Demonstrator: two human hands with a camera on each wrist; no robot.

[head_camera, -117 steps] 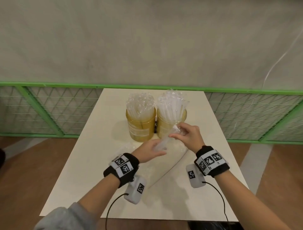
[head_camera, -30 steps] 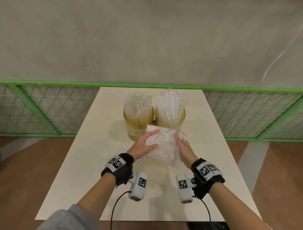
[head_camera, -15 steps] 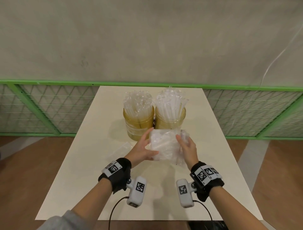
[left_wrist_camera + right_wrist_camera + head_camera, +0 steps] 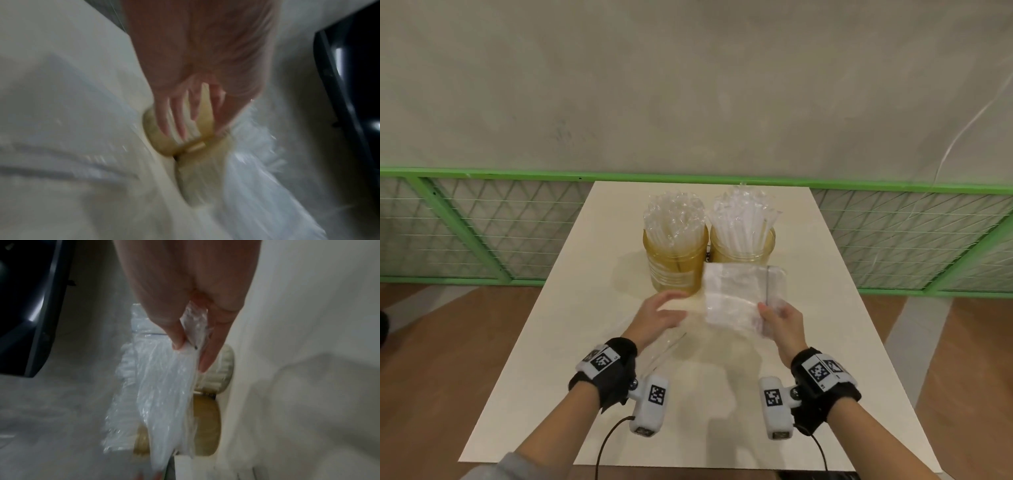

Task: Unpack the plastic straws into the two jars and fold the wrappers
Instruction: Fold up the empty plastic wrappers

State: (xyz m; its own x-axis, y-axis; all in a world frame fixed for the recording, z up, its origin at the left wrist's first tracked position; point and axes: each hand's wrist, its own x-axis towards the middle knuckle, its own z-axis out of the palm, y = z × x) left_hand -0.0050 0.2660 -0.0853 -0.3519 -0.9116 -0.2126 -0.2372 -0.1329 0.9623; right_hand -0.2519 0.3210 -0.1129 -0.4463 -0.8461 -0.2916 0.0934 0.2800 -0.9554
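Table (image 4: 808, 394): two amber jars (image 4: 675, 265) upright at the far middle, both packed with clear straws (image 4: 739, 219) pointing up. Folded translucent wrapper (image 4: 736, 298) held above the table before the right jar, long axis left-right. Right hand (image 4: 782, 323) pinches its near right corner. Left hand (image 4: 659, 317), fingers loosely extended, holds nothing.

wrapper (image 4: 736, 296): folded, held up; jars (image 4: 676, 263): upright, apparently full of straws (image 4: 741, 219)
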